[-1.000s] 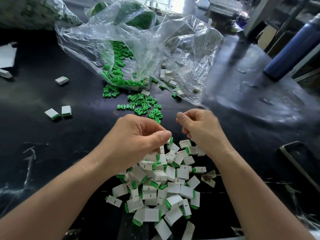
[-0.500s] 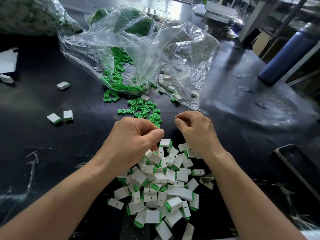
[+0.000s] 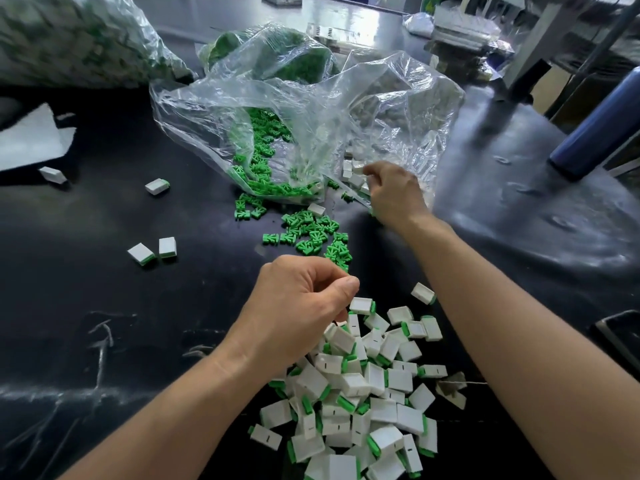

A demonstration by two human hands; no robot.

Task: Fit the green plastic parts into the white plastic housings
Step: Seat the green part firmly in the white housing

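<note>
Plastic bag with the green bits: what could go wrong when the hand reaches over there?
1. The right hand is at the mouth of the clear bag; snagging its loose film could spill more green parts onto the table.
2. The left hand hovers over the finished pile; a bump might scatter it.

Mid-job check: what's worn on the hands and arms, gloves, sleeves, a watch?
Nothing shows. The left hand and right hand are bare, no gloves. The left forearm and right forearm are uncovered to the frame edge, no sleeve in view. No watch, band or ring is visible.
</note>
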